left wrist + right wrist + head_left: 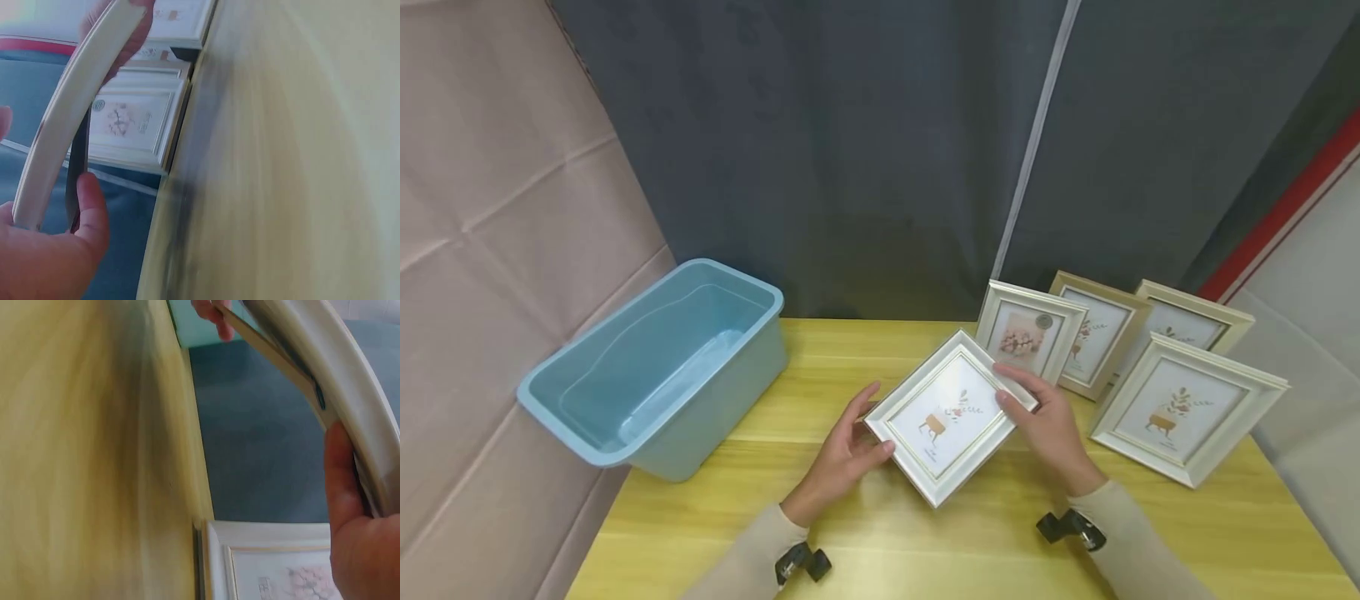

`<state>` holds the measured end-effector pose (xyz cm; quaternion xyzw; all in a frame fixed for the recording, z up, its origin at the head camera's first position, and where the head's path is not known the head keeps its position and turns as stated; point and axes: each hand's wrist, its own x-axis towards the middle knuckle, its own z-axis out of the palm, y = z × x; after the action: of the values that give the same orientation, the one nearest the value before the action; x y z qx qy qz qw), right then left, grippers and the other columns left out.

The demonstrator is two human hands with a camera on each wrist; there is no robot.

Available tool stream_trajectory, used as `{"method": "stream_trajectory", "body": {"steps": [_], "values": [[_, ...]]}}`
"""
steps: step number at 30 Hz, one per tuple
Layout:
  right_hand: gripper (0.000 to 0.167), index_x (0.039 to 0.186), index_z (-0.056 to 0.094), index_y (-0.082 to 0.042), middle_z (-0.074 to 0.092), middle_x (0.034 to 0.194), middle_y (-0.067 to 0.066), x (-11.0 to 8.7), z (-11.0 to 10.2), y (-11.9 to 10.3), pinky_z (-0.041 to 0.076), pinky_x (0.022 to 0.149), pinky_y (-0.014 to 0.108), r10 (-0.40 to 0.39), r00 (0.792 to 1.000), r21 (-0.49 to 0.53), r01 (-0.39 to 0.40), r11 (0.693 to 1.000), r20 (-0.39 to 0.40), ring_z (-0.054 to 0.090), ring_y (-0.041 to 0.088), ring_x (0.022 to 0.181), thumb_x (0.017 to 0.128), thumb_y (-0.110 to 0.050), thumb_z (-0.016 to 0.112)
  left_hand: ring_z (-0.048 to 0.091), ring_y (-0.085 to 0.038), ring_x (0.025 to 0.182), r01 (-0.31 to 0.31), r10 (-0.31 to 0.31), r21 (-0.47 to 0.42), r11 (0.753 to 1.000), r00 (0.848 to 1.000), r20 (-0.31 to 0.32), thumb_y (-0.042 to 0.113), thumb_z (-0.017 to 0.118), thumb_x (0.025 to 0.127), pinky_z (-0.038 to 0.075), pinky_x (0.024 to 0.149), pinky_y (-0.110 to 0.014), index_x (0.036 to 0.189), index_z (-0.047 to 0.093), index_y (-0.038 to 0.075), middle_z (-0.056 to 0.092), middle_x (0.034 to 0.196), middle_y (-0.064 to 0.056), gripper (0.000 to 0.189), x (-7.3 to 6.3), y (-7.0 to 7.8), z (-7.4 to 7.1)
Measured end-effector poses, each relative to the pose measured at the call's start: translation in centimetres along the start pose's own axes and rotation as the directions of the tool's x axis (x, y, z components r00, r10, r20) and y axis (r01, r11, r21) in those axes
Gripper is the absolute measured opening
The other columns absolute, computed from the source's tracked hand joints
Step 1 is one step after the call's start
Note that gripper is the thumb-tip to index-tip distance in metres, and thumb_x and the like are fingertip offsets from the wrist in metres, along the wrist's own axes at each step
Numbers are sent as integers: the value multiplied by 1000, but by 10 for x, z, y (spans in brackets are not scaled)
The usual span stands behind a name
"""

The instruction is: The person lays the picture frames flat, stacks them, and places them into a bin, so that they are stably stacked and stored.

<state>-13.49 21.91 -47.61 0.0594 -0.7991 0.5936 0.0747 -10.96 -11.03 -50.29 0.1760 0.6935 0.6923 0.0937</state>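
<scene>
**White frame held between two hands**

White and rigid, the picture frame [951, 415] hovers over the wooden table's [820, 358] middle. Left hand [842, 454] grips its left corner, right hand [1048, 421] its right corner. It looks light; the front is probably breakable, so edges seem safest.

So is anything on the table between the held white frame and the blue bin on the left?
Nothing visible. The left hand and right hand hold the white frame by opposite corners above the table. The table stretch toward the blue bin shows only bare wood. The other frames stand on the far side, to the right.
</scene>
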Motion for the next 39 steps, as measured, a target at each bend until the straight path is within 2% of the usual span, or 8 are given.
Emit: {"method": "stream_trajectory", "body": {"steps": [6, 13, 20, 25, 27, 31, 34, 39], "values": [[42, 145, 63, -8, 62, 146, 20, -3, 9, -3, 63, 78, 25, 87, 994, 49, -83, 995, -67, 71, 3, 95, 103, -12, 68, 60, -30, 124, -23, 21, -87, 996, 1000, -19, 3, 73, 96, 61, 94, -30, 167, 29, 14, 43, 147, -26, 84, -6, 0, 7], [43, 143, 64, -8, 62, 148, 16, -7, 18, -4, 59, 84, 18, 112, 988, 69, -105, 992, -110, 63, -2, 109, 101, -8, 70, 69, -22, 113, 40, -47, -142, 989, 998, -44, -2, 80, 90, 62, 92, -31, 169, 24, 24, 45, 149, -27, 100, -8, -2, 14], [50, 146, 61, -4, 56, 155, 17, -8, 14, -2, 45, 105, 11, 29, 999, 62, -26, 998, -42, 53, -4, 131, 97, -1, 71, 72, -26, 109, 88, -98, -142, 986, 993, -66, -4, 82, 87, 63, 91, -34, 167, 26, 32, 40, 154, -19, 104, -8, -2, 13], [56, 151, 57, -8, 48, 163, 14, -6, 10, -5, 52, 99, 13, 19, 998, 43, -22, 999, 57, 48, 4, 139, 98, -3, 72, 68, -28, 122, 62, -72, -145, 988, 996, -62, -6, 79, 89, 62, 95, -34, 168, 27, 26, 35, 160, -22, 100, -5, 1, 4], [58, 153, 56, -10, 46, 165, 14, -5, 9, -7, 57, 88, 15, 14, 996, 26, -17, 1000, 93, 50, 3, 134, 98, -3, 72, 66, -29, 126, 45, -55, -150, 988, 996, -67, -7, 77, 90, 61, 97, -34, 168, 27, 23, 36, 162, -23, 97, -5, 3, 1], [58, 155, 54, -11, 44, 166, 17, -3, 8, -9, 58, 71, 20, 24, 989, 4, -25, 1000, 147, 64, 2, 103, 100, -3, 69, 63, -34, 130, 31, -45, -143, 989, 994, -95, -7, 73, 92, 60, 99, -33, 167, 30, 20, 37, 165, -23, 92, -3, 5, -5], [56, 155, 53, -10, 44, 164, 21, -2, 7, -8, 61, 72, 24, 53, 982, 18, -58, 998, 183, 70, 9, 91, 101, -3, 65, 61, -37, 131, 53, -70, -129, 990, 989, -129, -8, 71, 93, 60, 99, -31, 166, 34, 22, 41, 165, -19, 87, -3, 4, -8], [54, 154, 54, -6, 52, 152, 30, 0, 10, -4, 63, 78, 28, 87, 967, 30, -97, 995, 239, 74, 19, 98, 101, 0, 63, 58, -37, 134, 102, -120, -108, 989, 977, -175, -7, 68, 95, 58, 99, -27, 163, 40, 25, 45, 163, -15, 80, -1, 1, -15]]}}
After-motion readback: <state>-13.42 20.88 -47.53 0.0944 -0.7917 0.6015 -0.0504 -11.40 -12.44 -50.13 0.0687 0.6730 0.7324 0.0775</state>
